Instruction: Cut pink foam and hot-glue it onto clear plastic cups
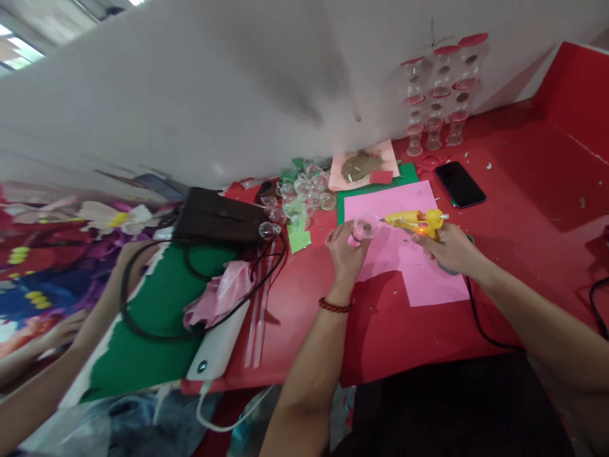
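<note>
My left hand (346, 249) is closed on a small clear plastic cup (365, 227), holding it above a pink paper sheet (409, 260). A red bead bracelet sits on that wrist. My right hand (450, 249) grips a yellow hot glue gun (415, 220) with its nozzle pointing left at the cup, almost touching it. A small orange light glows on the gun. Its black cord runs off the table's front edge.
Several clear cups (304, 190) lie in a pile behind a brown bag (216, 219). A black phone (460, 183) lies at the right, and stacked cup towers (435, 95) stand against the wall. Green sheet, white power bank (216, 349) and another person's arms are at left.
</note>
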Tool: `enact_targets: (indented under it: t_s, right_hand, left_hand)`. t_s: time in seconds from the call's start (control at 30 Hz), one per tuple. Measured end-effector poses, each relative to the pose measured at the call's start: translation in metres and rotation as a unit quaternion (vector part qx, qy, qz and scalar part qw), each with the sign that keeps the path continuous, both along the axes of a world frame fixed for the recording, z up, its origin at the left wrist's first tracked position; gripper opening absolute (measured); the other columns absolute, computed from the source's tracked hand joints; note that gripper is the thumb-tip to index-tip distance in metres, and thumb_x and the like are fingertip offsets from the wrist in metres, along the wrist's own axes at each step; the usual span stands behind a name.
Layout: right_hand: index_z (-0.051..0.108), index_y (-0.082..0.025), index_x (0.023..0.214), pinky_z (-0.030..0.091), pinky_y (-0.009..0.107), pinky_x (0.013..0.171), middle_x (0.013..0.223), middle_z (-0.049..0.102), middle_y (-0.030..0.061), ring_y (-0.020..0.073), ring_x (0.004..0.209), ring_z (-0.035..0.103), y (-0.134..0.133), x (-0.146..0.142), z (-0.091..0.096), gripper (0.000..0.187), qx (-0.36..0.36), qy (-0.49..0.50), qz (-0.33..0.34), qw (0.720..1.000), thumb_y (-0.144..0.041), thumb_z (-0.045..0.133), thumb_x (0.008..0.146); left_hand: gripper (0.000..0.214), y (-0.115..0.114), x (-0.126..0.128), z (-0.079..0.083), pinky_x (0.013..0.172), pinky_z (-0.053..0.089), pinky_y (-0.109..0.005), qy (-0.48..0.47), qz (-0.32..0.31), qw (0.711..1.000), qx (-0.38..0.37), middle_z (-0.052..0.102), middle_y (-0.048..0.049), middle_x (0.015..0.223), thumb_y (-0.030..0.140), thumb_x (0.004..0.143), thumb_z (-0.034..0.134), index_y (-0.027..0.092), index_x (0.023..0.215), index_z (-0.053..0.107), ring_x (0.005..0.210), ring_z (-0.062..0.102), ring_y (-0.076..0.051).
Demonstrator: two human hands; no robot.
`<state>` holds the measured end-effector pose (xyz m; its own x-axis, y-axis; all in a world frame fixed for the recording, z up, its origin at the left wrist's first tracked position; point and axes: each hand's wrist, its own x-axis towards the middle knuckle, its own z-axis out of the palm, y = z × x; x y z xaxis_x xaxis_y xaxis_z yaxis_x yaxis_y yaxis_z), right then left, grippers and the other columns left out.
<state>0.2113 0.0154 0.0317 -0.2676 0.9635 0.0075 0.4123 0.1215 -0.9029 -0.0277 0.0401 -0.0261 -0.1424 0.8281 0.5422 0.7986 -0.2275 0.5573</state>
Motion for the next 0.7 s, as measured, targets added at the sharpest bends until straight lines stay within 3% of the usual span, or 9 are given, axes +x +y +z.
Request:
enact_targets:
  t_s: [0.17,0.53,0.7]
  right_hand:
    - [0.048,-0.023,0.061,0.035,0.028,0.047,0.047,0.05,-0.0018,0.0121,0.044,0.048,-0.0003,0.0002,0.0017,0.053,-0.002,-0.005,0.013,1.0,-0.07,0.052,0.085]
    - [0.053,-0.023,0.066,0.035,0.03,0.049,0.05,0.051,-0.0013,0.0136,0.047,0.05,-0.0025,-0.0006,0.0024,0.052,0.012,-0.018,0.014,1.0,-0.071,0.053,0.086]
    - [0.056,-0.022,0.071,0.036,0.03,0.048,0.05,0.052,-0.0008,0.0146,0.048,0.052,-0.0051,-0.0025,0.0048,0.05,0.009,-0.019,0.021,1.0,-0.07,0.053,0.085]
  left_hand:
    - [0.026,0.0005,-0.0016,-0.0026,0.097,0.049,-0.049,0.006,0.013,1.0,0.005,0.077,-0.0071,0.102,0.025,0.073,0.083,0.023,0.096,0.074,0.1,0.07,-0.027]
    - [0.029,0.0018,-0.0009,-0.0052,0.104,0.042,-0.051,0.008,0.035,0.999,0.004,0.077,-0.0067,0.102,0.022,0.071,0.085,0.023,0.096,0.072,0.101,0.07,-0.028]
    - [0.027,0.0015,0.001,-0.0047,0.108,0.038,-0.052,0.01,0.053,0.999,0.009,0.078,-0.0059,0.1,0.029,0.071,0.086,0.024,0.095,0.073,0.098,0.071,-0.027]
